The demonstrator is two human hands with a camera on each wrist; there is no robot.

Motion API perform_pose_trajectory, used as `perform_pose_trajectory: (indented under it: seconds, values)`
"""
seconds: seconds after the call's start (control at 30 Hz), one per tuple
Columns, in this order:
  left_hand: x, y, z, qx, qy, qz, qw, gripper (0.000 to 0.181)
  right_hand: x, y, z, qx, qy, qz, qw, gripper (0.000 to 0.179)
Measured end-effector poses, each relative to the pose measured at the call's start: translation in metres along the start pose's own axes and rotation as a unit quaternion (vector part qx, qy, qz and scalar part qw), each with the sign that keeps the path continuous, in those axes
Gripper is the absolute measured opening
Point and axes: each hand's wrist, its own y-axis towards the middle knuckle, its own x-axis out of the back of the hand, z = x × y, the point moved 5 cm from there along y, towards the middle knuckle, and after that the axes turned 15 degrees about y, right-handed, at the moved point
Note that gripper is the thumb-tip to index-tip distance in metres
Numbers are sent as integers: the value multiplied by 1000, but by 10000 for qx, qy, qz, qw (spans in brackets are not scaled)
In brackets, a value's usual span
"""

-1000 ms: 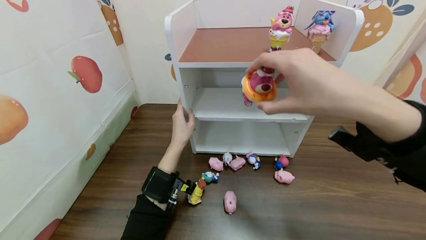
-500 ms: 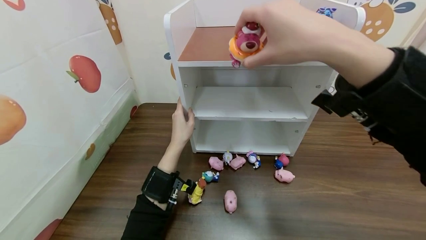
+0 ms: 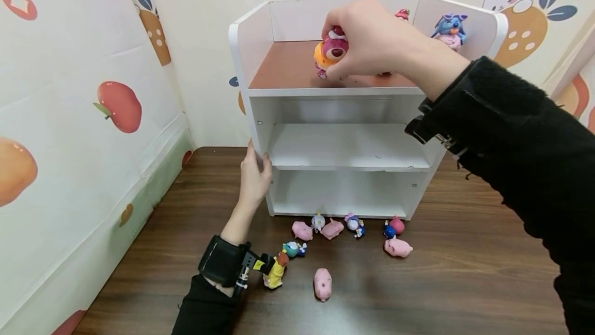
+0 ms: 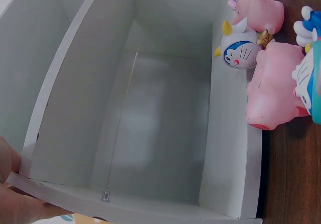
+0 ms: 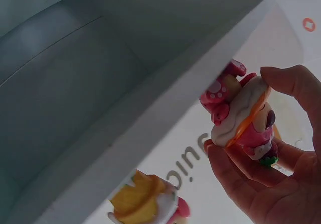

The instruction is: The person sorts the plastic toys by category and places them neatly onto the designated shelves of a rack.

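My right hand [image 3: 374, 38] pinches a pink bear figurine [image 3: 335, 46] wearing an orange-and-white ring, between thumb and fingers. It holds the bear over the brown top board of a white shelf unit [image 3: 348, 144], near the front edge. In the right wrist view, the bear's feet [image 5: 216, 91] are by that board's edge; contact cannot be told. My left hand [image 3: 254, 180] grips the unit's left side panel, which lies between thumb and fingers in the left wrist view. Behind the right hand, only the strawberry top of another bear figurine [image 3: 402, 14] shows.
A blue figurine on an ice-cream cone [image 3: 450, 30] stands at the top board's right end. On the wooden floor before the unit lie several pink pigs [image 3: 323, 284], small blue-and-white cat figurines [image 3: 355, 225] and a yellow-dressed figurine [image 3: 276, 271] beside the left wrist camera.
My right hand has lifted the bear from in front of the middle shelf, then moved it left and over the top board. The left hand stays on the side panel.
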Motion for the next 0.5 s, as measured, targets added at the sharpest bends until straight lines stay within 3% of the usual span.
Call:
perform_pose_trajectory:
  seconds: [0.5]
  values:
    - [0, 0, 0, -90, -6, -51, 9999, 43, -7, 15, -7, -285, 51, 4, 9996, 51]
